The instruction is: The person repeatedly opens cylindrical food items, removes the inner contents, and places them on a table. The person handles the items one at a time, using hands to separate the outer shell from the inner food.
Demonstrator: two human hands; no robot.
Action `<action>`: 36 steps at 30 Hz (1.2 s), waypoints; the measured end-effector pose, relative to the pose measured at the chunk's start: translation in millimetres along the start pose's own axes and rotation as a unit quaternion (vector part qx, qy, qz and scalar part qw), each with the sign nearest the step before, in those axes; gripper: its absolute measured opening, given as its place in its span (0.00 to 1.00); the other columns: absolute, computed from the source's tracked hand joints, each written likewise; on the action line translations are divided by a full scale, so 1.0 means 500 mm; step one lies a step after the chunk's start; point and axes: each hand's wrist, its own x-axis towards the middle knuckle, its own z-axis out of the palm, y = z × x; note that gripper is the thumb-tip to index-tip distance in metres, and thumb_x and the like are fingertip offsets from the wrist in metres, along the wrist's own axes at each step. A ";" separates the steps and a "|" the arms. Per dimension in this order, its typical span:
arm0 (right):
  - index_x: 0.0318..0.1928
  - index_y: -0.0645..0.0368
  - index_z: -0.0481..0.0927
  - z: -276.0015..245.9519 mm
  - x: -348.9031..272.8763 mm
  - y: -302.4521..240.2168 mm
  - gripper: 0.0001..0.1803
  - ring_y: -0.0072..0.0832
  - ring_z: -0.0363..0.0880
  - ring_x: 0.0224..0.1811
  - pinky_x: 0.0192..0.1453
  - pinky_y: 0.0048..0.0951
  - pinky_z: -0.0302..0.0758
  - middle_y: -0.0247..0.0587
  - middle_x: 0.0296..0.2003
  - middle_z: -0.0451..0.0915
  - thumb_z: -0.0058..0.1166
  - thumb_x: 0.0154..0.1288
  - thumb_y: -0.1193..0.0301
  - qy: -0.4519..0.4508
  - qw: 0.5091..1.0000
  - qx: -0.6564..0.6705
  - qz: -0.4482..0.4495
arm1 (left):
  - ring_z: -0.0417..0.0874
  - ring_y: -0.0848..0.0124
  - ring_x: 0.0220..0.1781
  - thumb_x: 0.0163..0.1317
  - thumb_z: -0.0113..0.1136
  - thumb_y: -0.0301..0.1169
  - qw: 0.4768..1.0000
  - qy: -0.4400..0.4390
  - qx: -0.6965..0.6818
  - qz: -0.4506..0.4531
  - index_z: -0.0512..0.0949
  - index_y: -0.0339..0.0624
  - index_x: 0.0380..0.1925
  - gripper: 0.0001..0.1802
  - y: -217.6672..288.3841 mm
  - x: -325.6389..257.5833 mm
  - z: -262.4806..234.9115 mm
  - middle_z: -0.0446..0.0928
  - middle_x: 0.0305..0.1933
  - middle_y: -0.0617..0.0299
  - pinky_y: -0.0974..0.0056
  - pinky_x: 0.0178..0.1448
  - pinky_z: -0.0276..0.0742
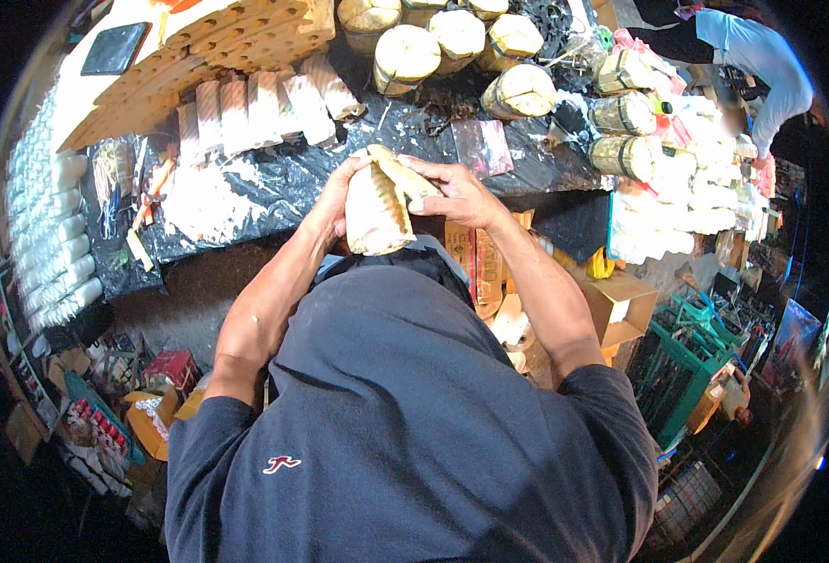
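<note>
In front of my chest I hold a cream-coloured cylindrical mould-like block point(373, 208) over the near edge of the table. Its right side shows a brown, ridged seam. My left hand point(336, 195) is closed round its left side, fingers partly hidden behind it. With my right hand point(456, 195) I grip a narrow cream piece point(405, 178) that leans away from the block along that seam, thumb in front and fingers on top. Whether the two pieces still touch at the top I cannot tell.
Black sheeting point(283, 211) with white scraps covers the table. Several strapped cream cylinders point(407, 58) stand at the back. Pale striped blocks point(262, 105) line up beside a brown board with holes point(217, 52). A clear plastic bag point(483, 148) lies ahead. A person in light blue point(757, 61) bends at far right.
</note>
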 end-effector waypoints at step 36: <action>0.80 0.65 0.62 0.164 0.070 0.020 0.37 0.32 0.78 0.68 0.71 0.33 0.75 0.48 0.68 0.78 0.51 0.85 0.53 0.221 0.966 0.078 0.106 | 0.86 0.66 0.55 0.78 0.63 0.36 0.917 0.168 0.244 0.267 0.73 0.32 0.66 0.24 -0.031 -0.029 0.028 0.83 0.59 0.53 0.58 0.61 0.85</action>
